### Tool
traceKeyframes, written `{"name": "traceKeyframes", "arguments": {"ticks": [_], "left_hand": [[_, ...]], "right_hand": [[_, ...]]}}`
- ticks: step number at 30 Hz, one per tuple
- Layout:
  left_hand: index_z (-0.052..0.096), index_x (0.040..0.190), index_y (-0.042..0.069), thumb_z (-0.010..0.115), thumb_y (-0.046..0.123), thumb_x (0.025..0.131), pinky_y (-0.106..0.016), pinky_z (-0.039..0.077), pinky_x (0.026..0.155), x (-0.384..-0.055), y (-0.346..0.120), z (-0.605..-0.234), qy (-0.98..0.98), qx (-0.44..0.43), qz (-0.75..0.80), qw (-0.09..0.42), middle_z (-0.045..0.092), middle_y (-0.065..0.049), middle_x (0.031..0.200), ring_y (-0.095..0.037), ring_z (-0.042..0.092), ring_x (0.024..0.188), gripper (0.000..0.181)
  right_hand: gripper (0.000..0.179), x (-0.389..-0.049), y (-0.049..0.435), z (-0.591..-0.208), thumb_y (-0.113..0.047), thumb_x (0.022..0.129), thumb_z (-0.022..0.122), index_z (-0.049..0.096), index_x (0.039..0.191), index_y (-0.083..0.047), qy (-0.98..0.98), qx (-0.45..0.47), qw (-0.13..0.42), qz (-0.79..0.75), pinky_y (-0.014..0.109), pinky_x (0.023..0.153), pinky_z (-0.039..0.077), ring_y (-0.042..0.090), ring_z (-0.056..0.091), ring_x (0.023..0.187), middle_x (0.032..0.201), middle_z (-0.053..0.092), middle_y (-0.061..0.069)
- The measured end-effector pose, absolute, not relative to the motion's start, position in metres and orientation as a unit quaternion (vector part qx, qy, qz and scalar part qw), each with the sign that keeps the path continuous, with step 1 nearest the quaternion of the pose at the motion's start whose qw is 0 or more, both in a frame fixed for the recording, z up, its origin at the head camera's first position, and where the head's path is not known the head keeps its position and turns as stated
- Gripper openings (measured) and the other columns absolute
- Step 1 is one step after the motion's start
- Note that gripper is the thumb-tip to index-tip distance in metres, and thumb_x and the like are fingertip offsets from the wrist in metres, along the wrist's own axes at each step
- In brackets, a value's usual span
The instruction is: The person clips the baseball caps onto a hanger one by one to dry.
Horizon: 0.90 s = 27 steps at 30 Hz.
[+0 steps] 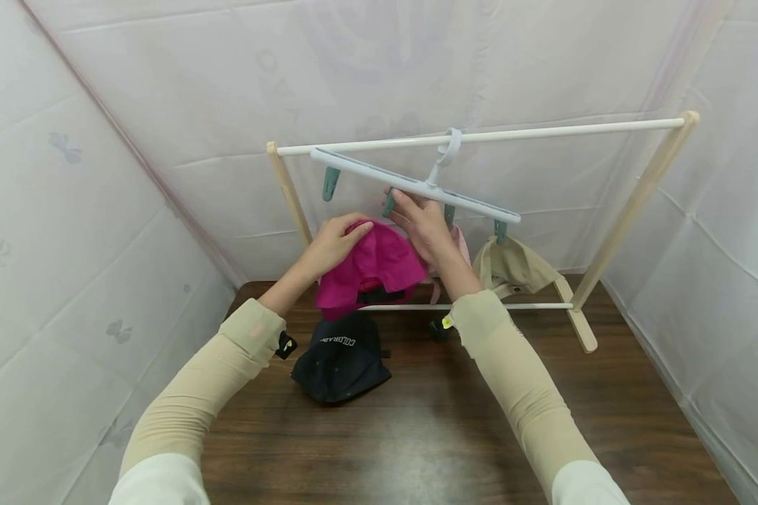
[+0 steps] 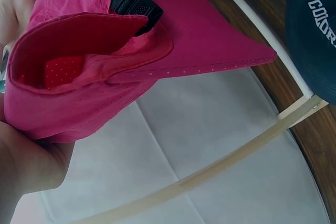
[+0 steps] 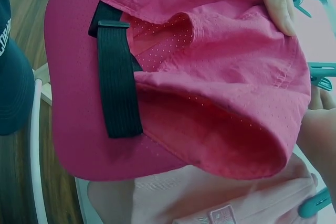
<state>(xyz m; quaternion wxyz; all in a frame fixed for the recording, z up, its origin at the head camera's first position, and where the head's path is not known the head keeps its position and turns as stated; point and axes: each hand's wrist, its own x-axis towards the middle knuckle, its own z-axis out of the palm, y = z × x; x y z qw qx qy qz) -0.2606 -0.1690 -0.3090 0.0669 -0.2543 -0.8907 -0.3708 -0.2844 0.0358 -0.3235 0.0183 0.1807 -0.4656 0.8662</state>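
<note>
My left hand (image 1: 340, 242) pinches the crown of a magenta cap (image 1: 379, 259), which hangs below the hanger. The cap's opening and black buckle strap (image 3: 118, 77) show in the right wrist view. My right hand (image 1: 423, 224) pinches a teal clip (image 1: 389, 202) on the pale blue hanger (image 1: 373, 172), just above and right of the cap. The hanger tilts down to the right. A pale pink cap (image 3: 247, 203) hangs behind my right hand. At the hanger's right end, a clip (image 1: 500, 231) holds a beige cap (image 1: 521, 270). The leftmost clip (image 1: 331, 184) dangles with nothing in it.
The hanger's hook loops over the white rail (image 1: 575, 130) of a rack with wooden legs (image 1: 634, 210). A dark navy cap (image 1: 341, 361) with white lettering lies on the brown wooden table (image 1: 417, 435). White sheets (image 1: 69, 280) enclose the sides and back.
</note>
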Motion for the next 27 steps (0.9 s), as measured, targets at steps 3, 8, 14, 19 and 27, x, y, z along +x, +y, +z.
{"name": "traceKeyframes", "arguments": {"ticks": [3, 8, 14, 19, 27], "left_hand": [[0.07, 0.124, 0.016, 0.052, 0.037, 0.107, -0.04, 0.047, 0.088, -0.2604, -0.1682, -0.3095, -0.891, -0.251, -0.372, 0.07, 0.07, -0.004, 0.116, -0.02, 0.061, 0.101, 0.032], [0.07, 0.124, 0.015, 0.053, 0.037, 0.107, -0.042, 0.047, 0.089, -0.2595, -0.1671, -0.3102, -0.893, -0.25, -0.368, 0.074, 0.071, -0.006, 0.117, -0.022, 0.061, 0.103, 0.033], [0.07, 0.125, 0.015, 0.053, 0.037, 0.107, -0.041, 0.047, 0.09, -0.2594, -0.1663, -0.3115, -0.892, -0.247, -0.372, 0.069, 0.071, -0.005, 0.117, -0.021, 0.061, 0.103, 0.033], [0.07, 0.124, 0.015, 0.052, 0.037, 0.107, -0.041, 0.047, 0.089, -0.2606, -0.1675, -0.3099, -0.888, -0.25, -0.38, 0.065, 0.07, -0.006, 0.116, -0.021, 0.061, 0.101, 0.033], [0.071, 0.122, 0.015, 0.053, 0.035, 0.107, -0.038, 0.047, 0.085, -0.2613, -0.1706, -0.3121, -0.884, -0.25, -0.39, 0.067, 0.071, -0.005, 0.111, -0.02, 0.06, 0.096, 0.031]], "right_hand": [[0.021, -0.2846, 0.0339, -0.3226, -0.007, 0.101, 0.062, 0.063, 0.122, -0.006, -0.465, 0.178, 0.022, 0.867, 0.043, 0.105, 0.049, 0.036, 0.06, 0.119, 0.124, 0.063, 0.017], [0.017, -0.2842, 0.0318, -0.3222, -0.007, 0.1, 0.064, 0.065, 0.117, -0.008, -0.467, 0.177, 0.028, 0.866, 0.04, 0.103, 0.05, 0.023, 0.064, 0.106, 0.114, 0.066, 0.011], [0.015, -0.2834, 0.0312, -0.3229, -0.006, 0.1, 0.063, 0.065, 0.115, -0.006, -0.468, 0.179, 0.028, 0.865, 0.039, 0.102, 0.05, 0.017, 0.064, 0.099, 0.11, 0.067, 0.008], [0.017, -0.2826, 0.0302, -0.3211, -0.01, 0.101, 0.064, 0.064, 0.117, -0.004, -0.477, 0.176, 0.032, 0.861, 0.039, 0.102, 0.05, 0.021, 0.064, 0.103, 0.111, 0.066, 0.008], [0.025, -0.2804, 0.0304, -0.3192, -0.011, 0.101, 0.063, 0.06, 0.124, -0.002, -0.5, 0.162, 0.019, 0.851, 0.037, 0.104, 0.048, 0.04, 0.051, 0.132, 0.13, 0.06, 0.019]]}}
